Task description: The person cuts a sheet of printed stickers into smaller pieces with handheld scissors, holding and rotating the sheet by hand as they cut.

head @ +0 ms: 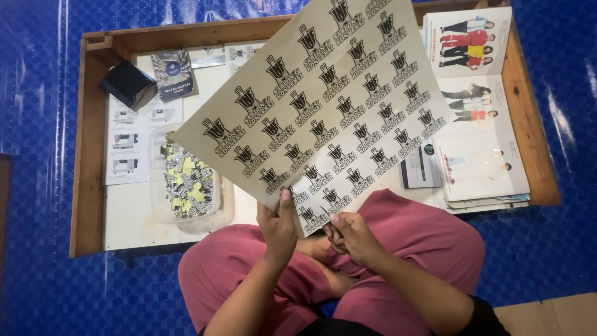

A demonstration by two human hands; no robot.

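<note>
- We see our left hand raised in front of us above the lap, forearm coming up from the lower middle of the view, thumb pointing up along the near edge of a large tan sheet of printed stickers.
- That hand is grasping the sheet: the thumb presses on its printed face near the lower corner, and the fingers are tucked behind it, out of sight.
- Our right hand sits just beside the left, forearm entering from the lower right, fingers curled at the sheet's bottom corner; it pinches that corner, though we cannot tell whether anything small is between the fingertips.
- The sheet tilts up and away from both hands, its lower corner between them and its far end reaching the top of the view, covering much of the low wooden tray table beneath.
- Our legs in pink trousers are crossed just under the hands.
- On the table, left of the hands and partly under the sheet, lies a clear plastic container of cut sticker scraps.
- To the right lies a stack of clothing catalogues; at the far left corner a small dark box rests on printed leaflets.
- Blue patterned floor covering surrounds the table.
</note>
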